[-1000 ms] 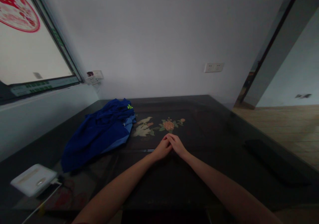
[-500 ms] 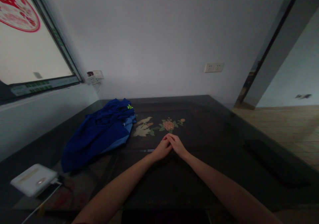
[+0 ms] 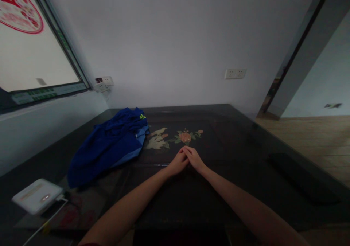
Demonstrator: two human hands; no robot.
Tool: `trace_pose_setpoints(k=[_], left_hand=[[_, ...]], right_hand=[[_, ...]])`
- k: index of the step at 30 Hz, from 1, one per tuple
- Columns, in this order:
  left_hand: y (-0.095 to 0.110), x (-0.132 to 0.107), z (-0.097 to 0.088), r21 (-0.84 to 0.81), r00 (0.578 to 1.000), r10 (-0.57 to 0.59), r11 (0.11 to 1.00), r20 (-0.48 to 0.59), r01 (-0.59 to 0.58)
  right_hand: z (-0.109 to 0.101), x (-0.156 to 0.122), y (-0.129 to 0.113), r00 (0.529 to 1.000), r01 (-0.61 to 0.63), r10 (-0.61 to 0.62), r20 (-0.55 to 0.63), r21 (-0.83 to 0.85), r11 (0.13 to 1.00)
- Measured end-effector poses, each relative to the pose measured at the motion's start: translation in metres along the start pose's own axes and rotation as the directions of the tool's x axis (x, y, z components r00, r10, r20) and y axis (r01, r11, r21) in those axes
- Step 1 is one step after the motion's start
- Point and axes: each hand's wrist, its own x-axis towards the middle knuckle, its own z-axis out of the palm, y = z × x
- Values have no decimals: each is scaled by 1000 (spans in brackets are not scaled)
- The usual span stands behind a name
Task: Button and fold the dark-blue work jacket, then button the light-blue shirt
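Just in front of the floral design [image 3: 185, 137] on the tabletop [image 3: 232, 140], the left hand [image 3: 177, 162] and right hand [image 3: 194, 159] are joined — fingers [image 3: 187, 150] together, apparently empty — while the blue garment [image 3: 105, 151] is laid left of the design, probably light, limp and best gripped by a bunched fold.

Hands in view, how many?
2: the left hand and the right hand, touching at the fingers over the dark table, just below the pink flower. Some fingers are hidden.
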Motion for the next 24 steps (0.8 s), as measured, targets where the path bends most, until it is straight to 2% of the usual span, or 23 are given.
trace_pose_setpoints(k=[12,18,24], left_hand=[[2,-1,-1,-16,999,-30,999,12,30],[2,0,0,5,1000,-5,1000,-1,5],[4,0,-1,9,1000,-9,1000,-4,9]], right_hand=[[1,-1,-1,998,-58,57,7,31,998],[1,1,2,1000,-9,9,-3,7,1000],[1,0,2,1000,-29,29,-1,15,999]])
